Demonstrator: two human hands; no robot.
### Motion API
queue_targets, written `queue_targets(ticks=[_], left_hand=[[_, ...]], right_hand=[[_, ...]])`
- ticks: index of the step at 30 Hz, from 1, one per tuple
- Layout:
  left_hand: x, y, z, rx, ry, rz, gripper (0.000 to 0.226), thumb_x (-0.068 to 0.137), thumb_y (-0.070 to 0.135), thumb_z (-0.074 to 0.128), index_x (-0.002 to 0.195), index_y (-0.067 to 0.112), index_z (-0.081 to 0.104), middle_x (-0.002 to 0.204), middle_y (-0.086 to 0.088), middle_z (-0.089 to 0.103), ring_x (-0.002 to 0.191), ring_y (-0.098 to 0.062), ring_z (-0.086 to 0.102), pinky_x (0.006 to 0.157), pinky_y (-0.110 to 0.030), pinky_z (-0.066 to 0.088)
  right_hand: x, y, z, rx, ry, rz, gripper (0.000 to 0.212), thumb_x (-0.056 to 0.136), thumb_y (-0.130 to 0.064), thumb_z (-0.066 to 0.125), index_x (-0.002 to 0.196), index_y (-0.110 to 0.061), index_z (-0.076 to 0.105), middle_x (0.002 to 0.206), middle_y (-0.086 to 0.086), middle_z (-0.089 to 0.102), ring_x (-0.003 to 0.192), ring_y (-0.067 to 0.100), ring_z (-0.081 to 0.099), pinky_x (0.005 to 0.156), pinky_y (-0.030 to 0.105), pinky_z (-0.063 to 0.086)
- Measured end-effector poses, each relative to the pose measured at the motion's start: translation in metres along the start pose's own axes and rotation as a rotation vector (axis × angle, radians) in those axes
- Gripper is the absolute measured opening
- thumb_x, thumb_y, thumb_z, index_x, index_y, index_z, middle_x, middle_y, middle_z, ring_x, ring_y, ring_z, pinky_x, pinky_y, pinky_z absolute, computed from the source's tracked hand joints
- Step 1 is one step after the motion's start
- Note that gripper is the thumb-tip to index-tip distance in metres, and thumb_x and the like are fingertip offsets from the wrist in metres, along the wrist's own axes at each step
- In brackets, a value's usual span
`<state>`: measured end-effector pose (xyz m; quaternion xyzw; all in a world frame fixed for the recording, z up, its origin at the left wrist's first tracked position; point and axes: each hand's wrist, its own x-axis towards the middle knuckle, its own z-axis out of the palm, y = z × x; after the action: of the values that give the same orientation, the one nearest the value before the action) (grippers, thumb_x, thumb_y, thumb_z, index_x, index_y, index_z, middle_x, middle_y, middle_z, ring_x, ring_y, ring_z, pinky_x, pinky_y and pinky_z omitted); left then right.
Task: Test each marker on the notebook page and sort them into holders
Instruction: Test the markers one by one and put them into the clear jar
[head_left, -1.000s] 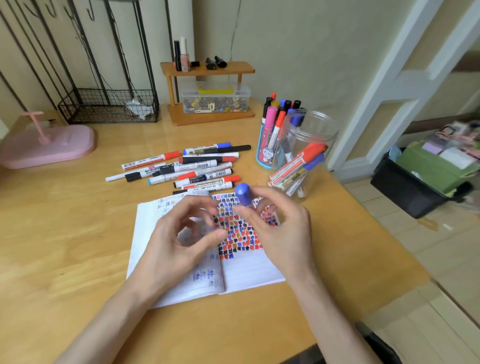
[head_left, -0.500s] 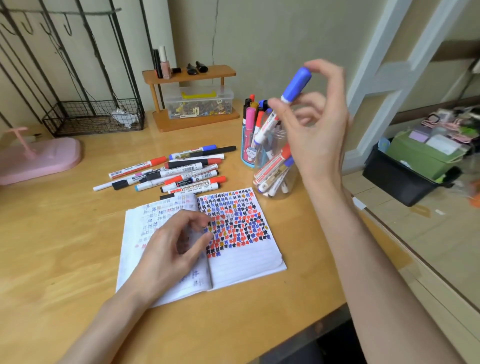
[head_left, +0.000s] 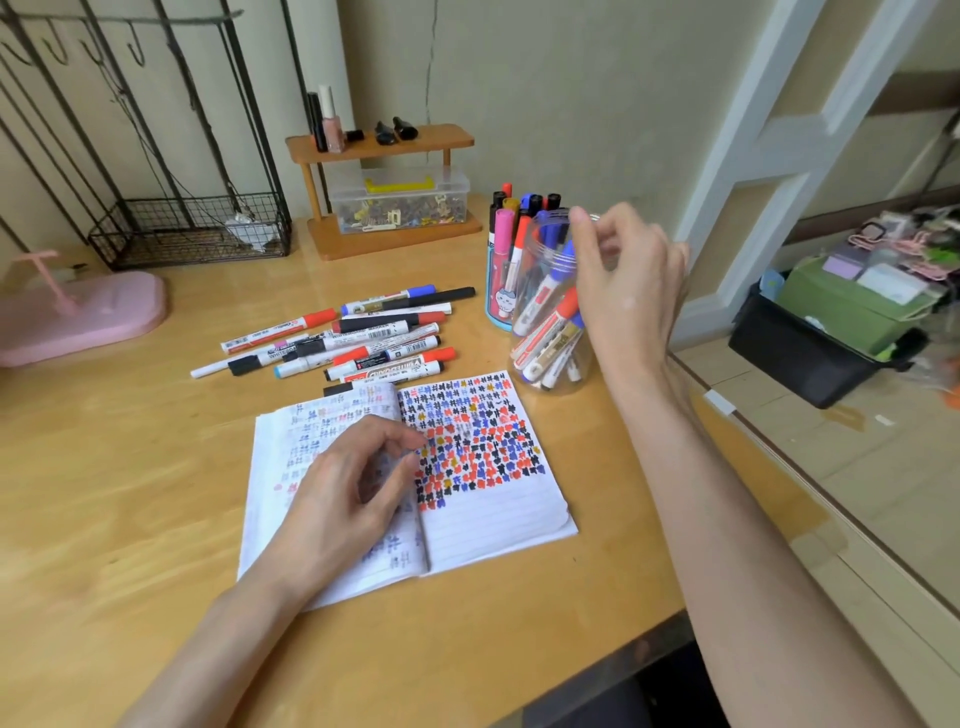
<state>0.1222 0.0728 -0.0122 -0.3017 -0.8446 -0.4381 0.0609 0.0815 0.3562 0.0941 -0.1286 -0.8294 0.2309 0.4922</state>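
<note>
blue-capped marker (head_left: 561, 267) | white barrel, tilted | in clear jar (head_left: 579, 364)

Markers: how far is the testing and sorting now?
Done: the notebook page is half full of test marks, and the clear jar and blue cup hold several markers. In hand: the right hand is at the jar's mouth, over a blue-capped marker. Left: about a dozen loose markers beyond the notebook.

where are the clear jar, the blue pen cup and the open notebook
clear jar (head_left: 563, 382): head view, lower wall near its base
blue pen cup (head_left: 501, 304): head view, front wall, low down
open notebook (head_left: 493, 519): head view, bare lined part of the right page
</note>
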Motion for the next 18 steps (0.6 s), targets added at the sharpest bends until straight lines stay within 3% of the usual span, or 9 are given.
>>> queue_targets(ticks=[4,8,11,14,16,18], left_hand=[[0.001,0.0,-0.001,0.019,-0.001,0.013,0.016,0.1,0.015,0.066,0.11,0.026,0.067,0.097,0.024,0.062,0.081,0.01,0.056,0.072,-0.006,0.037],[0.001,0.001,-0.001,0.012,0.0,0.015,0.016,0.1,0.015,0.066,0.109,0.028,0.067,0.096,0.029,0.059,0.079,0.01,0.055,0.07,-0.007,0.037],[0.001,0.001,-0.002,0.018,0.0,0.011,0.015,0.101,0.016,0.065,0.11,0.028,0.067,0.095,0.032,0.057,0.08,0.01,0.055,0.07,-0.008,0.037],[0.002,-0.002,-0.001,0.053,0.015,-0.009,0.015,0.101,0.017,0.064,0.11,0.027,0.068,0.091,0.028,0.057,0.078,0.005,0.056,0.069,-0.009,0.037],[0.002,-0.007,-0.002,0.087,0.028,-0.036,0.014,0.101,0.019,0.063,0.111,0.029,0.067,0.089,0.02,0.059,0.077,-0.005,0.058,0.068,-0.013,0.038],[0.003,-0.012,-0.003,0.116,0.027,-0.053,0.014,0.101,0.02,0.064,0.112,0.029,0.066,0.091,0.017,0.062,0.078,-0.011,0.059,0.068,-0.015,0.04]], right_hand=[[-0.011,0.0,0.002,-0.112,-0.051,-0.09,0.059,0.106,-0.055,0.044,0.064,-0.017,0.06,0.072,-0.005,0.064,0.089,0.02,0.055,0.085,0.039,0.038],[-0.019,-0.007,0.001,-0.049,0.121,-0.173,0.034,0.104,-0.042,0.057,0.089,-0.018,0.076,0.096,-0.004,0.072,0.099,0.022,0.059,0.085,0.041,0.043],[-0.037,-0.023,0.004,0.021,0.203,-0.38,0.012,0.097,-0.02,0.067,0.091,-0.012,0.075,0.092,0.001,0.069,0.088,0.022,0.06,0.074,0.036,0.043],[-0.06,-0.034,0.022,0.164,-0.19,-0.438,0.005,0.093,-0.015,0.068,0.094,-0.014,0.072,0.089,-0.002,0.067,0.083,0.016,0.061,0.07,0.031,0.048],[-0.071,-0.034,0.04,0.135,-0.492,-0.399,0.011,0.091,-0.02,0.071,0.102,-0.019,0.072,0.096,-0.005,0.068,0.093,0.016,0.063,0.075,0.037,0.054],[-0.081,-0.03,0.058,0.063,-0.665,-0.407,0.02,0.091,-0.023,0.073,0.111,-0.021,0.071,0.107,-0.004,0.069,0.103,0.019,0.063,0.082,0.042,0.055]])
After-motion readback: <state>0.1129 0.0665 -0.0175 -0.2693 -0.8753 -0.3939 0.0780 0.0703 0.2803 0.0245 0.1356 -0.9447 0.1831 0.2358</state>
